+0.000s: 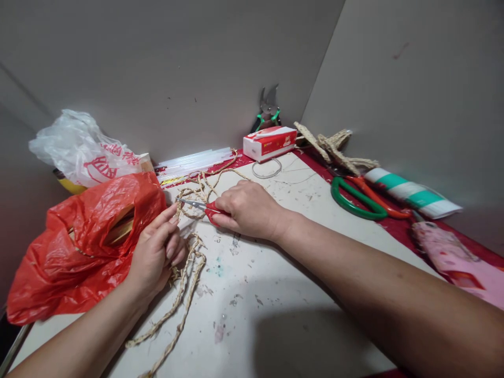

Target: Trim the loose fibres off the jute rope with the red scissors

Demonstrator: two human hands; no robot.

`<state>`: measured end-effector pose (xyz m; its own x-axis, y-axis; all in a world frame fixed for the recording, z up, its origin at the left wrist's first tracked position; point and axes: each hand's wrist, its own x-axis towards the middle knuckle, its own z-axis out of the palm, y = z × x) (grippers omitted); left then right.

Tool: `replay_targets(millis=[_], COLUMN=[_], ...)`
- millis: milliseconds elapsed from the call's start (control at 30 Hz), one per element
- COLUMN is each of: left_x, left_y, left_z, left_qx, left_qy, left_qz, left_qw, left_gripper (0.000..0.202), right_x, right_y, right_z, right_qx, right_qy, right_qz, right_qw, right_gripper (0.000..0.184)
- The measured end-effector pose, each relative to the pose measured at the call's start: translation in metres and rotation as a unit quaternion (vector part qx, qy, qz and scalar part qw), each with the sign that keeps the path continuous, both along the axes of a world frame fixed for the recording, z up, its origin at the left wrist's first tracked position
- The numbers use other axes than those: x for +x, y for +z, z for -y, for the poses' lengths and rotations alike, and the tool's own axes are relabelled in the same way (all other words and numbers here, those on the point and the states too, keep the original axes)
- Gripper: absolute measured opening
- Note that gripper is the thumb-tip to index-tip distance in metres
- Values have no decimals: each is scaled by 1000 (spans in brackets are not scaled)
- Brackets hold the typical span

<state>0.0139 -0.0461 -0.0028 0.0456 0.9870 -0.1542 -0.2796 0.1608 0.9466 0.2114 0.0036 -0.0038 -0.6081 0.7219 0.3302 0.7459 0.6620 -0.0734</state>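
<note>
My right hand (246,210) grips small red-handled scissors (195,203), their blades pointing left toward my other fingertips. Closed around a braided straw cord (179,207), my left hand (159,244) holds it by the scissor tips. Loops of the same cord lie behind the blades on the table. Two loose lengths of braided cord (185,302) trail from beside my left hand toward the near edge. Whether the blades touch the cord is too small to tell.
At left sit a red plastic bag (94,236) and a white plastic bag (84,152). Clear sticks (197,161), a red-and-white box (270,143) and pruning shears (270,107) stand along the back. Large scissors (360,202) and a green-striped roll (413,191) lie right.
</note>
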Motion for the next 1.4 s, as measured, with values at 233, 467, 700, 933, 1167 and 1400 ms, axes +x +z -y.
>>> replay_targets(millis=[233, 467, 700, 933, 1167, 1400], left_x=[1, 1, -1, -1, 1, 2], left_y=[-3, -8, -11, -11, -9, -6], left_z=[0, -2, -5, -4, -3, -5], left_qx=[27, 36, 45, 50, 45, 31], left_qy=[39, 72, 82, 81, 65, 70], left_qz=[-22, -76, -85, -86, -90, -81], left_qw=[999, 994, 992, 992, 993, 994], left_gripper=[26, 36, 39, 36, 37, 33], right_x=[-3, -8, -7, -8, -11, -6], right_y=[0, 4, 4, 1, 2, -1], right_z=[5, 9, 6, 10, 9, 6], right_qx=[25, 15, -19, 11, 2, 2], right_qy=[-33, -58, -50, -62, -76, -75], right_qz=[2, 31, 46, 9, 54, 6], right_qw=[999, 998, 998, 998, 996, 997], right_gripper=[37, 38, 34, 39, 36, 38])
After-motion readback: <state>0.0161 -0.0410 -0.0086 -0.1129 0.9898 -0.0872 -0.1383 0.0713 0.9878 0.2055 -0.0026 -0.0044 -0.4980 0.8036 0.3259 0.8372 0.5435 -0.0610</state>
